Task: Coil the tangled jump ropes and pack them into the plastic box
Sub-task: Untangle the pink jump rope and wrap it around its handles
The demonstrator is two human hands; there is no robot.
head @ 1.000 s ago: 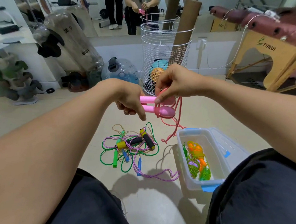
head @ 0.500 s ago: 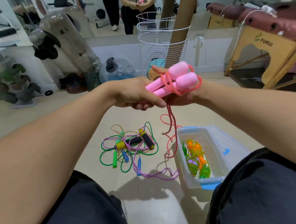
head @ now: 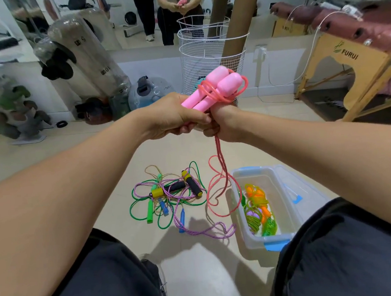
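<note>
Pale floor carries a tangled heap of green, purple and black-handled jump ropes below the left hand, whose grip closes round two pink plastic handles wound with coral cord. Right hand clasps them too. Below it sits a clear plastic box holding coiled ropes.

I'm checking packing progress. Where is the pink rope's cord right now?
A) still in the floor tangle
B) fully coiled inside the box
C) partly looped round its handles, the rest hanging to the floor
C: a few loops of the pink cord circle the pink handles held by both hands, and the rest hangs down beside the plastic box.
</note>
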